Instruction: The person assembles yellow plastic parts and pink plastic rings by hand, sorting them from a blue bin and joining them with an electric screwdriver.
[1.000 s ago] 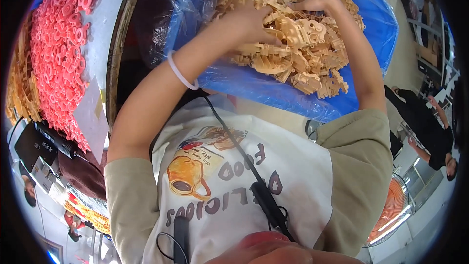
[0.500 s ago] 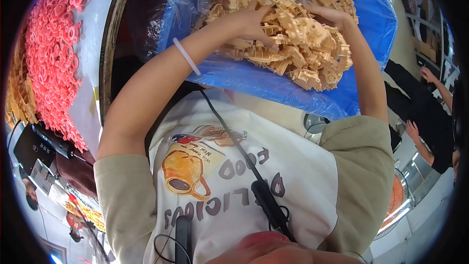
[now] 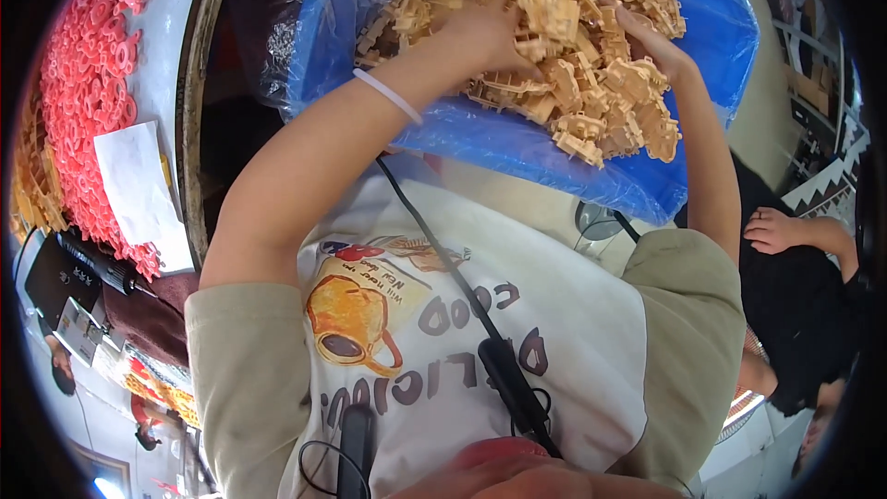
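Note:
A heap of tan molded plastic parts (image 3: 554, 23) lies in a box or bin lined with a blue plastic bag (image 3: 517, 148). My left hand (image 3: 494, 32) reaches into the heap from the left, thumb and fingers curved round a clump and partly buried. On the far right side of the heap, my right hand (image 3: 647, 37) has its fingers curled against more of the parts, with the fingertips hidden among them. Between the two hands the parts are pressed together in a loose pile.
Left of the bin runs a table edge (image 3: 192, 111). Many pink ring-shaped plastic parts (image 3: 88, 102) and a white paper sheet (image 3: 139, 180) lie on that table. At right stands a person in black (image 3: 795, 305), one hand at the front of the clothing.
Both hands have shifted slightly within the heap, and my left hand sits deeper. The tan parts have moved about. A paper sheet now lies on the left table; the person at right has moved nearer.

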Tool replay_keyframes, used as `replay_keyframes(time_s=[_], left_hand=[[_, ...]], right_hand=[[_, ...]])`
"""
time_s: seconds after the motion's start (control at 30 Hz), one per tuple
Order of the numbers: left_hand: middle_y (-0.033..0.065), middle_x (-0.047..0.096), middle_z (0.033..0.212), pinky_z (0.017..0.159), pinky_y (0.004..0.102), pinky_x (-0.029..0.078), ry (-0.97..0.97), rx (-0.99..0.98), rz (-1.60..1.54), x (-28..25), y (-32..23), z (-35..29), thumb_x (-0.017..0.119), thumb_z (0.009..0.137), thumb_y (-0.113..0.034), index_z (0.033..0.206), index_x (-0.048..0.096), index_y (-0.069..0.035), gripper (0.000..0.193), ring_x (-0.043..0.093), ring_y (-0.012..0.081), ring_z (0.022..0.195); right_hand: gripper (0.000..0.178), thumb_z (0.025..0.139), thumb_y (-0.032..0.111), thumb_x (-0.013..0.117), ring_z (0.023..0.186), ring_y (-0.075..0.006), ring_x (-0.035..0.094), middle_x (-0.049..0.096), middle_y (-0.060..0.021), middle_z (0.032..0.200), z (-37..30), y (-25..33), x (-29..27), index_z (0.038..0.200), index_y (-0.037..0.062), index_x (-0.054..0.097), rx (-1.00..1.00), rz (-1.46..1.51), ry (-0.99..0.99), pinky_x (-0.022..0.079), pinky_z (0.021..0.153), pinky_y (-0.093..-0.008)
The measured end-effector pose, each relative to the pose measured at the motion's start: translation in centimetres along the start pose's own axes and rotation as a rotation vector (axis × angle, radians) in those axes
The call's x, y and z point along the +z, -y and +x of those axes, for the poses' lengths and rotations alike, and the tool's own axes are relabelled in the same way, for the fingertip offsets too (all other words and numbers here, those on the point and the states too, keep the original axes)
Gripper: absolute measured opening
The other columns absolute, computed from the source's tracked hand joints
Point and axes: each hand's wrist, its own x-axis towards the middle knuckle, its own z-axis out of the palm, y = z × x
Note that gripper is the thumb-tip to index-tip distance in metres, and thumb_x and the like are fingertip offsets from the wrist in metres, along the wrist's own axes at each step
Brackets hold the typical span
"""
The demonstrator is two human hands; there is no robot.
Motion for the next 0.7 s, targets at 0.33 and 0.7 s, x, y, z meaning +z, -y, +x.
replay_keyframes(time_s=[0.33, 0.7], left_hand=[[0.0178, 0.047, 0.132, 0.095, 0.0405, 0.044, -0.173, 0.137, -0.327, 1.2, 2.5, 2.5, 0.063, 0.068, -0.057, 0.136, 0.039, -0.008, 0.088, 0.052, 0.0324, 0.116], [0.0237, 0.049, 0.128, 0.097, 0.0375, 0.042, -0.144, 0.225, -0.483, 1.1, 2.6, 1.4, 0.066, 0.064, -0.054, 0.138, 0.034, -0.001, 0.097, 0.051, 0.0341, 0.116]], right_hand=[[0.100, 0.073, 0.076, 0.047, 0.140, -0.0305, 0.008, 0.012, -0.0129, 0.152, -3.6, -5.7, 8.8, 0.147, 0.0166, 0.016, -0.222, -0.848, -0.750, 0.010, 0.112, -0.0453], [0.086, 0.075, 0.068, 0.055, 0.138, -0.0339, 0.016, 0.015, -0.0114, 0.152, -2.1, -5.2, 11.1, 0.145, 0.0306, 0.022, -0.234, -1.206, -0.534, 0.015, 0.110, -0.0519]])
